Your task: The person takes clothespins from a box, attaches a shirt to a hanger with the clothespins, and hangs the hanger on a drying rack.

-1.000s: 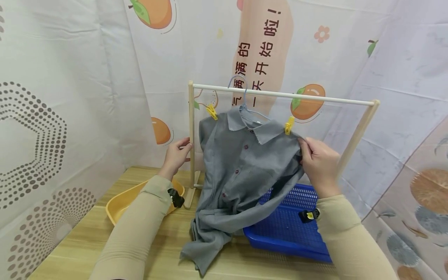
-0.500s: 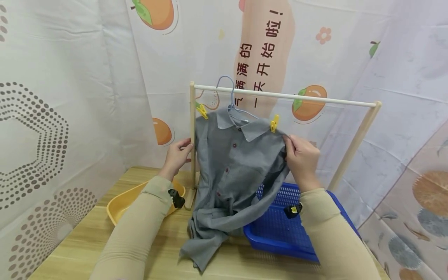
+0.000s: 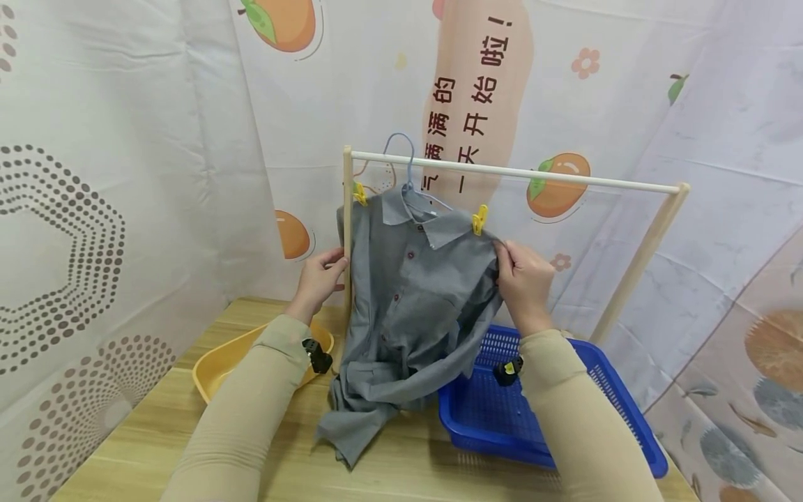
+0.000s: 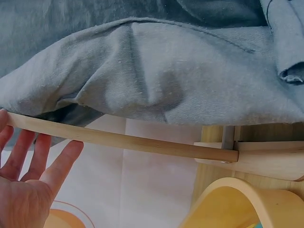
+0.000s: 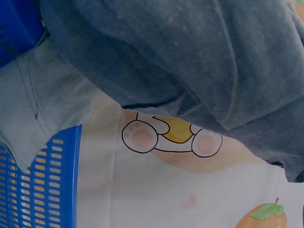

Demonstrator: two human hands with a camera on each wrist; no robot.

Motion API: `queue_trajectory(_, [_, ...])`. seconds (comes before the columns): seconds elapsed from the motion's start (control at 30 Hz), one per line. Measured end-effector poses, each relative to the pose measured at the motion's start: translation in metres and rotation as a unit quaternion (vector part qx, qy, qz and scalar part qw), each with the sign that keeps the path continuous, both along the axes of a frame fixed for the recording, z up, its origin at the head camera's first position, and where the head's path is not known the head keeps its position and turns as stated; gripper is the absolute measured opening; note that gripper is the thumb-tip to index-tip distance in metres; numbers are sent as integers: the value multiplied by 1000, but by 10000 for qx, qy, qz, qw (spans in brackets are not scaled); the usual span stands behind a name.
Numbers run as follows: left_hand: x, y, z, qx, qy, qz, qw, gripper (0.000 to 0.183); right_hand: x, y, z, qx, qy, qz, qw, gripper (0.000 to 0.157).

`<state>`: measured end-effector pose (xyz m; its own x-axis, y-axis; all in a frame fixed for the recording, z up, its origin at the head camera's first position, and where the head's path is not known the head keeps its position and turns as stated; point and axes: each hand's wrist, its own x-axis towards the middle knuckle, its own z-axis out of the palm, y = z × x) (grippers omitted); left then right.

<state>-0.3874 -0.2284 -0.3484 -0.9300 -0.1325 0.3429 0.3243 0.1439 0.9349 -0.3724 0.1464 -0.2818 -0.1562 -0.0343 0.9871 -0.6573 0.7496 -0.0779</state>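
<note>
A grey button-up shirt [image 3: 414,279] hangs on a light-blue hanger [image 3: 400,139] hooked over the white rod of a small rack. Two yellow clothespins [image 3: 480,219] sit at its shoulders. My right hand [image 3: 525,282] pinches the shirt at the shoulder on the right; its fingers are out of sight in the right wrist view, where hanging cloth [image 5: 190,57] fills the top. My left hand [image 3: 318,280] is at the rack's left wooden post [image 3: 348,223], its mostly straight fingers [image 4: 61,161] touching the post beside the shirt's edge.
A blue perforated basket [image 3: 627,397] stands on the wooden table [image 3: 301,453] behind and right of the shirt. A yellow basin [image 3: 213,369] is at the left. The rack's right post [image 3: 640,265] slants beyond my right arm. Printed curtains [image 3: 188,230] hang around the table.
The shirt and its hanger have slid left along the rod, up to the left post, with my right hand moving along. My left hand has stayed at the post.
</note>
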Motion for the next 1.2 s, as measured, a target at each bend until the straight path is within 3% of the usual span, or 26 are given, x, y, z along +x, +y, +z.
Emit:
queue_trajectory(0.27, [1,-6,1,-67,-31,-21,10000,44,-13,-11,0,-137,-47,88,9999,42])
queue_trajectory(0.53, [4,-6,3,-139,-80,-41,9999,45,-23,-34,-1,447,-258,281,9983,31])
queue_trajectory(0.97, [2,-5,3,-208,-181,-144,9995,45,-30,-34,-5,215,-460,222,9985,37])
queue_trajectory(1.1, [2,-4,3,-166,-215,-212,9994,46,-33,-31,-11,217,-692,161,9972,36])
queue_trajectory(1.2, [3,-4,3,-157,-256,-184,9994,46,-35,-27,-16,245,-1103,139,9935,31])
